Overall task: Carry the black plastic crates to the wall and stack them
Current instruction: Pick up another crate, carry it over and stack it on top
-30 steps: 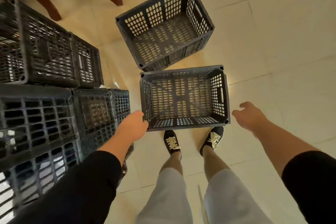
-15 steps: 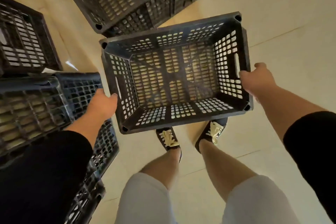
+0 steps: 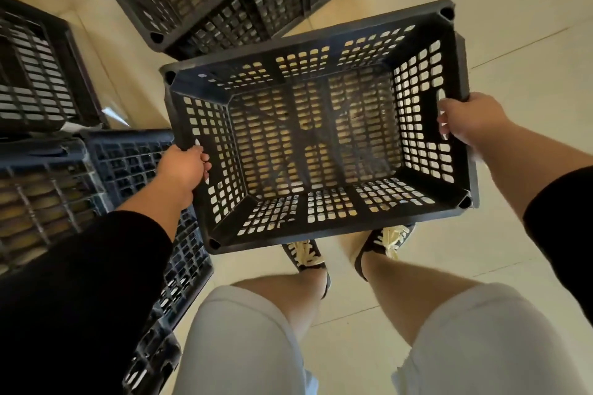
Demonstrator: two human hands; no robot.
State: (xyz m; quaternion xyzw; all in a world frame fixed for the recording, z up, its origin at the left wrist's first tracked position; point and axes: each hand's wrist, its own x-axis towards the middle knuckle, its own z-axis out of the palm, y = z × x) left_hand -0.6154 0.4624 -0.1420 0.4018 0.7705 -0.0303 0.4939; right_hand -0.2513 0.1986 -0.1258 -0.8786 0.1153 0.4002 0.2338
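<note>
An empty black plastic crate (image 3: 316, 236) with perforated walls hangs in the air above my feet, tilted a little. My left hand (image 3: 183, 170) grips the handle slot in its left end wall. My right hand (image 3: 467, 120) grips the handle slot in its right end wall, fingers hooked through. A second empty black crate (image 3: 224, 6) stands on the floor just beyond it, at the top of the view. Stacked black crates (image 3: 48, 183) rise at my left, close to my left forearm.
More stacked crates (image 3: 35, 74) fill the upper left. Beige floor tiles (image 3: 529, 26) stretch to the right and behind me. My legs and dark shoes (image 3: 305, 255) stand directly under the held crate.
My hands went from beside the crate on the floor to gripping both end handles. The crate has come up off the floor toward me.
</note>
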